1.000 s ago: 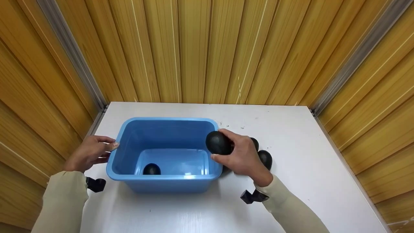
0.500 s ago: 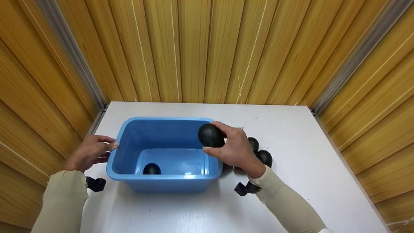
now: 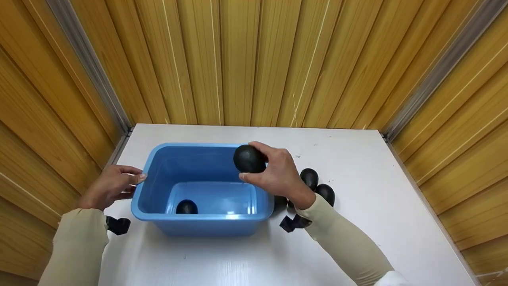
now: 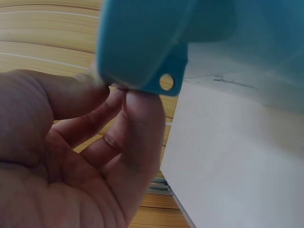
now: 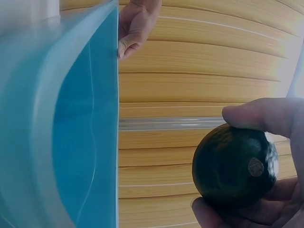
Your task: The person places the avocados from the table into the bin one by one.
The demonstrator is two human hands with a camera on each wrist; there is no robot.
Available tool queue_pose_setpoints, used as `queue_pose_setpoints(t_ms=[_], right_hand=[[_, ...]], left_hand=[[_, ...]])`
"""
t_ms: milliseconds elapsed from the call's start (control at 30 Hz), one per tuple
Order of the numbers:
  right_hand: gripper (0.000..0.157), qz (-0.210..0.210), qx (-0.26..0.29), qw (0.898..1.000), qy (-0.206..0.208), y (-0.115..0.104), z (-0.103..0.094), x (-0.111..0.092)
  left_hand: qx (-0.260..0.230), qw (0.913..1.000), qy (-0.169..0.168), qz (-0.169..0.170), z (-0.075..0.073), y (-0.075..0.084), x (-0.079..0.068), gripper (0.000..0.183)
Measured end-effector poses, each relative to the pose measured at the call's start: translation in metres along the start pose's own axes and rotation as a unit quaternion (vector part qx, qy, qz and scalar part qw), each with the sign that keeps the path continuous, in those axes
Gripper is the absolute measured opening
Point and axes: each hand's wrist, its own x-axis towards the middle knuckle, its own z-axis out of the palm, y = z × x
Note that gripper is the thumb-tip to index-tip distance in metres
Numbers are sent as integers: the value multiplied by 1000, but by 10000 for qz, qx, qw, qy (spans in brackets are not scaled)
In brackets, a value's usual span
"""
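My right hand (image 3: 278, 171) grips a dark avocado (image 3: 249, 159) between thumb and fingers, above the right side of a blue plastic basin (image 3: 202, 217). In the right wrist view a round brown stem scar shows on the dark green avocado (image 5: 235, 166). My left hand (image 3: 113, 184) pinches the basin's left rim; in the left wrist view the thumb lies on the rim (image 4: 130, 47) and a finger presses from below, beside a small holed tab. One more avocado (image 3: 186, 207) lies inside the basin, near its front wall.
Right of the basin, several avocados (image 3: 309, 178) lie grouped on the white table (image 3: 357, 222), some partly hidden by my right hand and wrist. Wood-patterned panels (image 3: 238, 63) enclose the table at the back and both sides.
My right hand has carried the avocado left and slightly away from me, from the basin's right rim to over its inside. More of the grouped avocados show. The left hand keeps still.
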Motion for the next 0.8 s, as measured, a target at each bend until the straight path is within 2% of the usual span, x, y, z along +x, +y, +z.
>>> queue_pose_setpoints(t_ms=[200,800], right_hand=[[60,-77,96,9998,-173,-6,5,13],[64,-74,-22,9994,-346,-24,20,44]], left_hand=[[-77,10000,31,-45,1,0,-1,66],[-25,10000,-42,-56,-1,1,0,63]])
